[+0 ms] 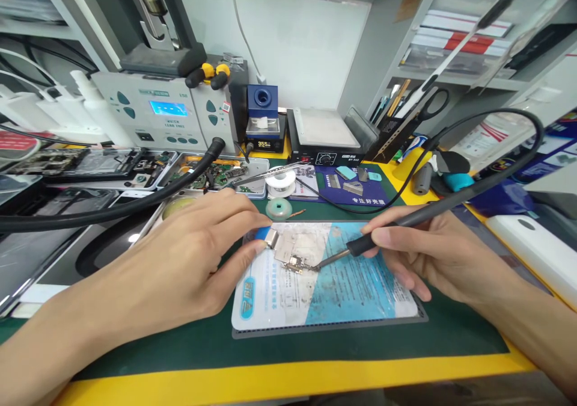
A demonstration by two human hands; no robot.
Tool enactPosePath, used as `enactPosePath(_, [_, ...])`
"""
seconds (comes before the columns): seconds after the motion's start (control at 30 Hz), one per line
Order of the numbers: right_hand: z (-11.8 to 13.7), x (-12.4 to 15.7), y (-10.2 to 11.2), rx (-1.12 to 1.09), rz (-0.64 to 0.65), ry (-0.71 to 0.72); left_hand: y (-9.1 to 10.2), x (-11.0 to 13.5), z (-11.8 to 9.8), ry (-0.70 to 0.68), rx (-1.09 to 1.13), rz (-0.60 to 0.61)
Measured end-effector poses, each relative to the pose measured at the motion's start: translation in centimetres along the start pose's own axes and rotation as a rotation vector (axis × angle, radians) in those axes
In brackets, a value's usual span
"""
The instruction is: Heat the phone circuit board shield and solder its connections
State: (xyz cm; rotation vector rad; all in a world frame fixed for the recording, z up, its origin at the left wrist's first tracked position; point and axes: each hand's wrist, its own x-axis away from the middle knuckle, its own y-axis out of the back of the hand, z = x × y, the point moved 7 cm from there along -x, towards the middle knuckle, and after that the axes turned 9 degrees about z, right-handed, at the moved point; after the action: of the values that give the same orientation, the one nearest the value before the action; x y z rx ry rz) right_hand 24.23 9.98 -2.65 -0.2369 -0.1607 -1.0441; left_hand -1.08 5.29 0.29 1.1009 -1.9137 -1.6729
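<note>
My left hand (189, 255) rests on the green mat, thumb and forefinger pinched on the edge of a small circuit board with a silver shield (285, 251). The board lies on a blue and white work pad (333, 292). My right hand (424, 252) grips a black soldering iron (406, 219) like a pen. Its tip (321, 265) touches the lower right end of the board. The iron's black cable loops up and away to the right.
A soldering station (155, 114) with a blue display stands at the back left, a small unit reading 355 (264, 132) and a heating plate (322, 135) beside it. Solder reels (280, 183), tweezers (265, 174), trays of phone parts (211, 174) and a thick black hose (135, 204) lie behind.
</note>
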Motion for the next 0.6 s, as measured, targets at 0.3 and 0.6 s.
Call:
enactPosePath(0.3, [0.12, -0.14, -0.08, 0.009, 0.004, 0.005, 0.19, 0.13, -0.11, -0.012, -0.014, -0.011])
enactPosePath(0.6, [-0.02, -0.13, 0.06, 0.007, 0.003, 0.009, -0.05, -0.07, 0.11, -0.004, -0.021, -0.005])
